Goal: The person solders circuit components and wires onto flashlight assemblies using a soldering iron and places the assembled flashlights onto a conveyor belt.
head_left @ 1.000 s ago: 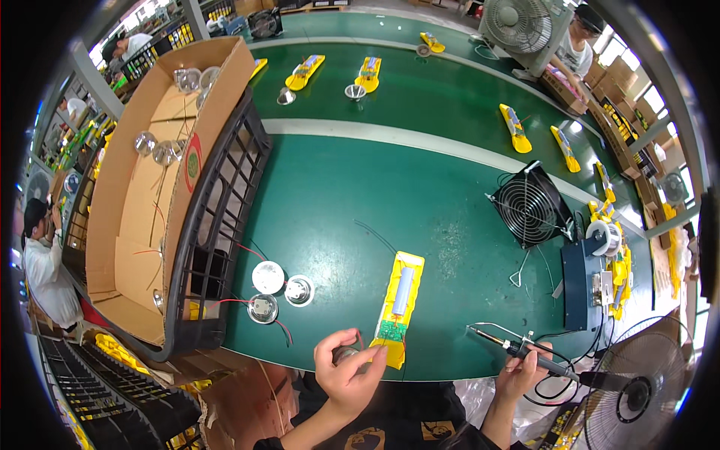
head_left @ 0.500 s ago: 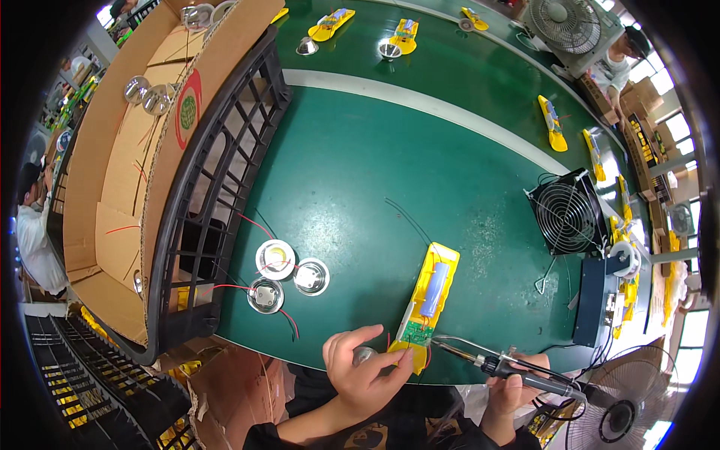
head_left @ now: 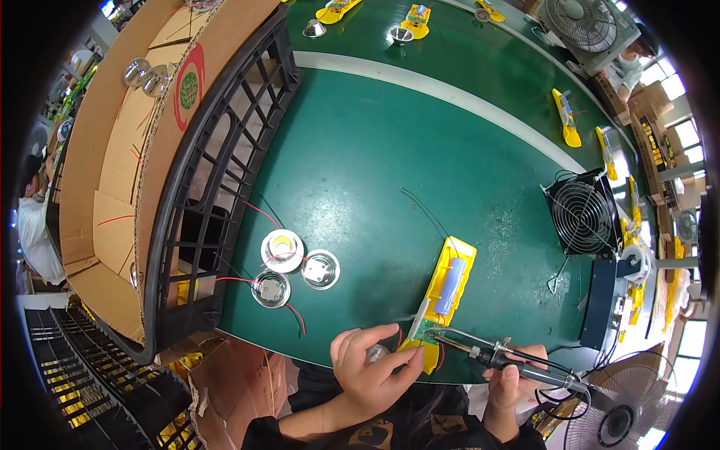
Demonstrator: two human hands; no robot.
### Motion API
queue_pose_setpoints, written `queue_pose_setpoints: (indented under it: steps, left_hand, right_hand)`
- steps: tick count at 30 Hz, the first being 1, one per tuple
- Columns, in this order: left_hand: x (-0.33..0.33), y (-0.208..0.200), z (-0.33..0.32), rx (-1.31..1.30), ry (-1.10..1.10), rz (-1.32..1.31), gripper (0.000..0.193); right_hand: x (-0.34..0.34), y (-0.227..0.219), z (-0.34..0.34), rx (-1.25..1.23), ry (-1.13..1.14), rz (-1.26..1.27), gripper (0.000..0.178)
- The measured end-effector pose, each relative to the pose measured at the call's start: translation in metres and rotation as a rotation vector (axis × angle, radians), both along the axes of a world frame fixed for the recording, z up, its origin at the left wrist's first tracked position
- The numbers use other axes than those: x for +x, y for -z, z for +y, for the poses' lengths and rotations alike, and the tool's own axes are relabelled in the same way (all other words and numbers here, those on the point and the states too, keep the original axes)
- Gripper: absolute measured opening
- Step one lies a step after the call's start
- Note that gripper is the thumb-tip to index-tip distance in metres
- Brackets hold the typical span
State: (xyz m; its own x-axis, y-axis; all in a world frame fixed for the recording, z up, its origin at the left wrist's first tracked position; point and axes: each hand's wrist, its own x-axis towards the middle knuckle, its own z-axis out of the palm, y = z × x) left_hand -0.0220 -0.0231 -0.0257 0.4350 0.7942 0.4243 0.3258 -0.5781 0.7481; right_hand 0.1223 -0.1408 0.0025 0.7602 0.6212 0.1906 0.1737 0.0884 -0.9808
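I'm watching an iron (head_left: 546, 376) being held at the board (head_left: 426, 329) of a yellow case (head_left: 435, 300).

Nearest, the left hand (head_left: 375, 369) is curving half open, thumb and index apart, beside a silvery cup (head_left: 377, 352); I can't tell whether it's gripping the cup or anything else. The right hand (head_left: 513, 375) is closing round the iron; tip contact unclear. The case is lying near the table's (head_left: 360, 180) near edge, battery (head_left: 450, 286) inside. I'm judging it light, stiff, slightly slick, wires (head_left: 441, 355) fragile; best hold: yellow side walls, clear of the board. Three lamps (head_left: 282, 251) are lying left; farther, a black fan (head_left: 583, 214) is standing right, more cases (head_left: 568, 120) lying on the belt (head_left: 480, 67).
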Motion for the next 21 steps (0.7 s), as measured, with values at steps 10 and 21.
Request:
queue_pose_setpoints:
  steps: [10, 21]
  left_hand:
    - [0.0004, -0.0025, -0.0004, -0.043, -0.021, -0.015, 0.015]
    - [-0.0007, -0.0023, 0.0004, -0.029, -0.007, 0.001, 0.016]
  right_hand:
    - [-0.0012, -0.0026, 0.0002, -0.014, 0.037, 0.005, 0.032]
    - [-0.0002, -0.004, 0.0006, 0.002, 0.042, -0.065, 0.035]
